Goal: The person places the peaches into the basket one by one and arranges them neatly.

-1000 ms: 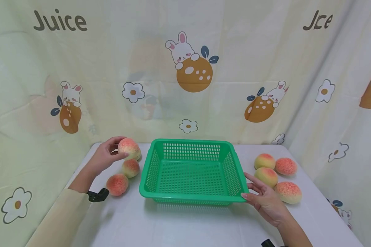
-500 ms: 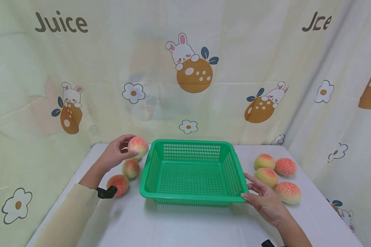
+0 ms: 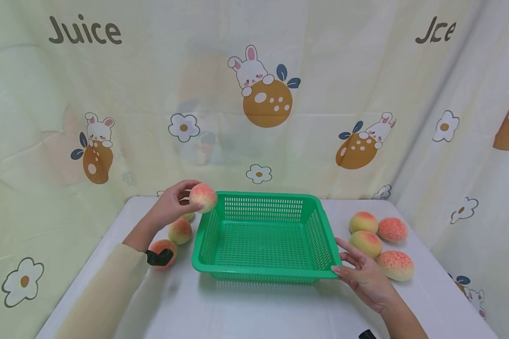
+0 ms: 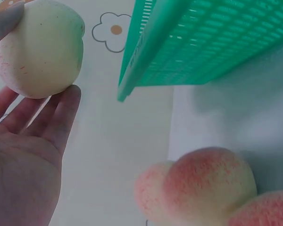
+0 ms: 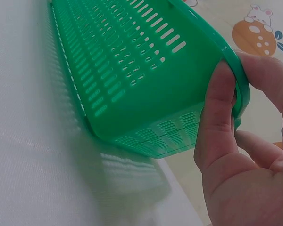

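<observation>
My left hand (image 3: 174, 207) holds a pink and cream peach (image 3: 203, 197) between thumb and fingertips, raised at the left rim of a green plastic basket (image 3: 260, 273). In the left wrist view the peach (image 4: 42, 49) shows its pale side, with fingers under it and the thumb on top. My right hand (image 3: 366, 278) grips the basket's front right corner. The right wrist view shows the thumb (image 5: 220, 99) pressed on the rim from outside. Below the left hand, more peaches lie on the table, one of them (image 3: 180, 231) beside the basket; another behind it is mostly hidden.
Several peaches (image 3: 395, 265) sit clustered on the white table (image 3: 258, 310) to the basket's right, close to the right hand. A printed curtain (image 3: 152, 70) hangs right behind the table and along its right side. The basket's slotted floor (image 3: 260, 242) is visible.
My left hand has carried the peach rightward and slightly up, from over the left-hand peaches to the basket's left rim. The right hand and basket have stayed in place.
</observation>
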A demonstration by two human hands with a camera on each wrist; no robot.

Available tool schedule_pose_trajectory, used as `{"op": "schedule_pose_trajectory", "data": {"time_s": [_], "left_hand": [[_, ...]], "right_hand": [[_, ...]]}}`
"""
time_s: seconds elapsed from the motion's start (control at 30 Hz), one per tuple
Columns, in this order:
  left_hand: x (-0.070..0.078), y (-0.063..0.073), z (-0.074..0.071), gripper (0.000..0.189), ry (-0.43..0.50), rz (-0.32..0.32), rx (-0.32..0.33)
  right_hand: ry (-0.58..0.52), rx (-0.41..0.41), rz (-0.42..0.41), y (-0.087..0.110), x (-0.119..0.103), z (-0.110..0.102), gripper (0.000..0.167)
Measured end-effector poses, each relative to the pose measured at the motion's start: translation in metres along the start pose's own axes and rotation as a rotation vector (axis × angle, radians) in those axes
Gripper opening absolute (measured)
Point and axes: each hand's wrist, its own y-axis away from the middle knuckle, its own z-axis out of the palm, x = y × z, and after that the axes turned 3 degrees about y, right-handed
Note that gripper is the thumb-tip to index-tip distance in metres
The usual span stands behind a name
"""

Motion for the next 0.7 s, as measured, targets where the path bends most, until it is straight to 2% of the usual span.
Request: {"op": "schedule_pose_trajectory", "data": {"time_s": [0.2,0.47,0.7], "left_hand": [[0.005,-0.007,0.008,0.064,-0.001,0.025,-0.019],[0.014,-0.015,0.021,0.068,0.033,0.001,-0.036],[0.022,-0.023,0.035,0.068,0.062,0.019,-0.054]], "right_hand": [[-0.012,-0.019,-0.014,0.0,0.002,-0.002,0.08],[-0.023,-0.026,-0.015,0.0,0.003,-0.002,0.079],[-0.029,-0.042,-0.031,0.0,0.002,-0.002,0.079]]}}
